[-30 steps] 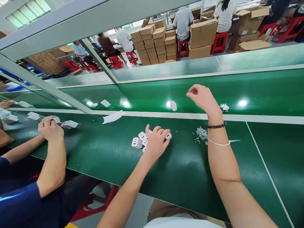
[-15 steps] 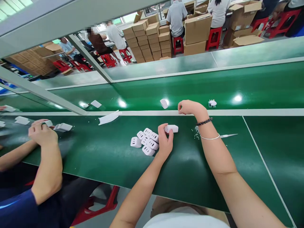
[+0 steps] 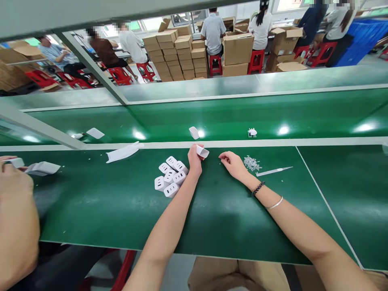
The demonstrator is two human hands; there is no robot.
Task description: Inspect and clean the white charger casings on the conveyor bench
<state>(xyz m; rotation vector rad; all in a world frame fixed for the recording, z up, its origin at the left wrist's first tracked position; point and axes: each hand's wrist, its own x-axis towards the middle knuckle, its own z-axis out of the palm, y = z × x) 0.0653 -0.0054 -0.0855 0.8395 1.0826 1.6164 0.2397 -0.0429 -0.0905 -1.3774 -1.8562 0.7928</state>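
White housing [image 3: 203,152] sits clasped in the grip of your left hand [image 3: 194,161] above the worktop [image 3: 230,206], hollow end toward your right hand [image 3: 235,165], likely for access; whether that curled grip holds anything cannot be told.

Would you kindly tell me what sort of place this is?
Probably a factory assembly area: a long green worktop, clustered white slotted block-shaped housings, and stacked brown cardboard boxes behind.
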